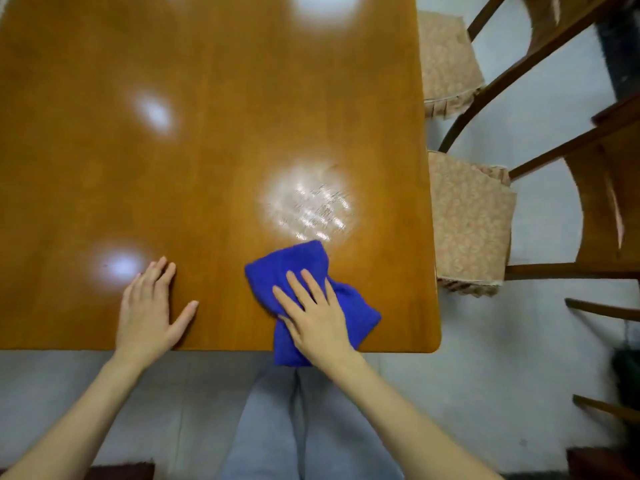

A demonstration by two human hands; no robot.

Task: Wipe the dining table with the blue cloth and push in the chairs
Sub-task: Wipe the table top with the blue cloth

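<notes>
Since the head camera is looking straight down, the glossy orange-brown wooden dining table [207, 168] is filling most of the shot, with white light glares bouncing off it. The right hand [313, 315] is lying flat on the crumpled bright blue cloth [294, 268], fingers straight and spread, pressing it onto the wood rather than grabbing it. That cloth is sitting near the table's near right corner, with its lower end hanging a bit over the near edge. The left hand [147, 310] is resting palm-down on bare wood, well apart from the cloth, fingers stretched out and holding nothing.

Over on the right, a dark wooden chair with a beige patterned seat cushion [467, 220] is standing with its seat right at the table's edge, and a second chair [446, 60] of the same kind is sitting farther up. Can't tell how far under they're tucked. Legs in light grey trousers [277, 427] are showing below the near edge.
</notes>
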